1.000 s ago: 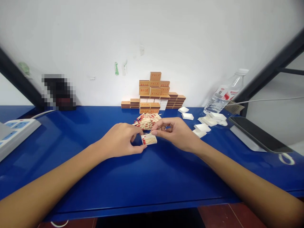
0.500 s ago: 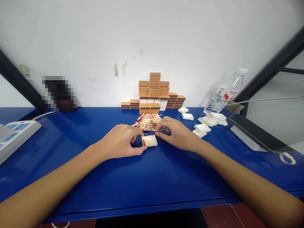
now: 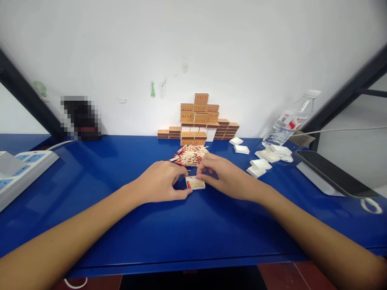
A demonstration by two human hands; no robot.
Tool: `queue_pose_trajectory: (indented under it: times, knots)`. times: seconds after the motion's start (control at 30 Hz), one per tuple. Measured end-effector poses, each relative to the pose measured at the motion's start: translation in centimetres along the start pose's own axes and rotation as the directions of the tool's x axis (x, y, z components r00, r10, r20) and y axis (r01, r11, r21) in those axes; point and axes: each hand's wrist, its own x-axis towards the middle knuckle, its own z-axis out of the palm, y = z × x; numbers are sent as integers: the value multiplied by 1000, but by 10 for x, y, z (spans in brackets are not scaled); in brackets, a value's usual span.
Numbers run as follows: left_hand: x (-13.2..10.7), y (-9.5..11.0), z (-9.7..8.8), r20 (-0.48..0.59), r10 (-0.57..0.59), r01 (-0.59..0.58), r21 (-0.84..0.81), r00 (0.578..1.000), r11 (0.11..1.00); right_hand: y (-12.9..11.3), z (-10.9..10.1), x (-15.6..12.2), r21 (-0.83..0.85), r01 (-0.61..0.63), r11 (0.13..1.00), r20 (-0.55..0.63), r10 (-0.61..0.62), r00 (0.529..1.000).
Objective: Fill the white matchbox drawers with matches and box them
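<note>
A small white matchbox tray (image 3: 195, 183) with red-tipped matches in it lies on the blue table (image 3: 181, 229). My left hand (image 3: 160, 184) is curled at the tray's left end, thumb and fingers touching it. My right hand (image 3: 225, 176) pinches the tray's right end, fingers pressed together over it. Just behind the hands lies a loose pile of matches (image 3: 190, 155).
Stacked brown matchboxes (image 3: 198, 121) stand against the wall. Several empty white trays (image 3: 266, 157) lie right of the pile, with a water bottle (image 3: 287, 123) behind them. A dark phone (image 3: 335, 173) rests at the right, a white power strip (image 3: 21, 171) at the left.
My right hand went back to the match pile and has come down onto the tray again. The tray holds more matches. The left hand stayed at the tray.
</note>
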Motion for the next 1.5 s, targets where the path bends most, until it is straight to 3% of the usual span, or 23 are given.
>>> queue_pose_trajectory:
  times: [0.23, 0.47, 0.63, 0.73, 0.8, 0.93, 1.13, 1.3, 1.5]
  knots:
    - [-2, 3, -4, 29, 55, -55, 2, 998, 998, 9, 11, 13, 13, -37, 999, -131, 38, 991]
    - [-3, 7, -1, 51, 84, -84, -9, 995, 996, 10, 28, 37, -182, -37, 983, -13, 36, 999]
    - [-2, 0, -3, 20, 59, -60, 30, 998, 998, 18, 7, 18, -203, -118, 972, 25, 126, 992]
    - [0, -3, -1, 1, 49, -49, 31, 999, 998, 19, -8, 5, -163, -72, 984, -37, 67, 997]
    - [0, -4, 0, -4, 44, -44, 28, 999, 999, 14, -12, 1, -114, -33, 993, 1, 34, 999]
    - [-1, -4, 0, -13, 30, -29, 45, 999, 999, 0, -8, 1, -73, 29, 997, 130, -20, 991]
    - [-2, 0, -3, 17, 42, -42, 36, 999, 998, 21, -5, 4, -195, -61, 979, -49, 53, 997]
    - [-2, 2, -5, 23, 46, -46, 36, 999, 998, 41, -2, 8, -201, -16, 979, 7, 18, 1000]
    - [-2, 0, -7, 25, 48, -49, 59, 999, 997, 36, -4, 8, -164, -112, 980, 78, 126, 989]
